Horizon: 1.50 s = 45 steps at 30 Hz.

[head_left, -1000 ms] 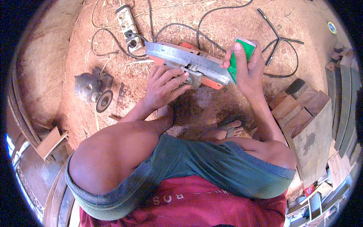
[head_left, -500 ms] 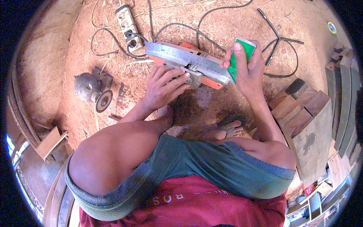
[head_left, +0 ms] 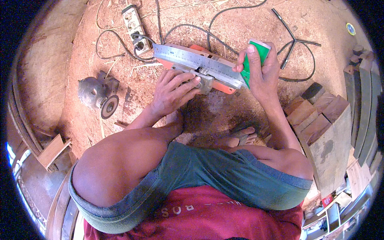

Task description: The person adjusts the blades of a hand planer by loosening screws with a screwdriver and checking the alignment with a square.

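I have both hands in the upper middle of the frame. The right hand (head_left: 262, 68) has its grip closed around the green handle (head_left: 256, 58) of a square, thumb laid along the face and fingers wrapped behind. From that handle the square's ruled steel blade (head_left: 196, 60) runs left and slightly up, lying lengthwise across an orange and grey power tool (head_left: 222, 86). I cannot tell whether the blade's edge meets the tool all along.

The left hand (head_left: 174, 90) lies on the near side of the same tool, its bent fingers spread over the grey middle part. Its thumb is hard for me to make out, so I cannot tell whether that grip clasps the tool or only rests on it.

On the sawdust-covered floor (head_left: 248, 20), I see a white power strip (head_left: 135, 30) at upper left with plugs in its lower sockets, and black cord (head_left: 220, 40) looping above the tool. A grey grinder (head_left: 94, 93) with a round disc sits left of the left hand. At upper right is a black three-armed wrench (head_left: 295, 41). Wooden blocks (head_left: 306, 114) are stacked at right, near the right forearm, with long dark planks (head_left: 366, 104) beyond them toward the rim. A bare foot (head_left: 242, 138) shows below the tool, right of centre.
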Available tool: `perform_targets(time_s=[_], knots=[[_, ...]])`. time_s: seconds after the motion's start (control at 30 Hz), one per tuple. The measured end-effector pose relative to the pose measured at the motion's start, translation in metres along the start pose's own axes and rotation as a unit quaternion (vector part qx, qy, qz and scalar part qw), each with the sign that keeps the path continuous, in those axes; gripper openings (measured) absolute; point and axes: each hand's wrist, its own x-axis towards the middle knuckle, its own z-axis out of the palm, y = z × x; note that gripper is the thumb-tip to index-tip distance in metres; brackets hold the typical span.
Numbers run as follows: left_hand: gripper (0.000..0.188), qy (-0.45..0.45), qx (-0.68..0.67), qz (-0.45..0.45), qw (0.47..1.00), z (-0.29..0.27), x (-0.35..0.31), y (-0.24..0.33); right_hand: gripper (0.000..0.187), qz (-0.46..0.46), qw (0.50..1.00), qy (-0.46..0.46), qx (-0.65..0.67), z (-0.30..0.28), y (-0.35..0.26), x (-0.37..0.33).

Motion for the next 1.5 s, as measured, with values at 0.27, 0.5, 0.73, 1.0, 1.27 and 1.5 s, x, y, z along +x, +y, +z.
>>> perform_targets(time_s=[0.27,0.5,0.73,1.0,1.27,1.5], knots=[[0.045,-0.005,0.004,0.005,1.000,-0.0023,-0.0009,-0.0002,0.023,0.011,1.000,0.004,-0.013,0.0002,-0.0020,0.0000],[0.047,-0.013,0.003,0.010,1.000,-0.0036,0.0008,0.0000,0.024,0.002,1.000,0.005,-0.009,0.0005,-0.0015,0.0001],[0.041,-0.001,0.003,0.009,1.000,-0.0003,-0.0018,-0.0021,0.024,0.002,1.000,0.005,-0.026,0.0013,-0.0057,0.0003],[0.042,-0.008,0.013,0.017,1.000,-0.0011,-0.0004,-0.0020,0.023,0.000,1.000,0.007,-0.020,0.0010,-0.0041,-0.0002],[0.043,0.008,0.016,0.009,1.000,0.0010,-0.0020,-0.0028,0.022,0.005,1.000,0.005,-0.021,0.0009,-0.0035,0.0000],[0.042,0.016,0.017,-0.006,1.000,0.0025,-0.0025,-0.0023,0.028,0.004,1.000,0.021,-0.011,0.0017,-0.0031,-0.0003]])
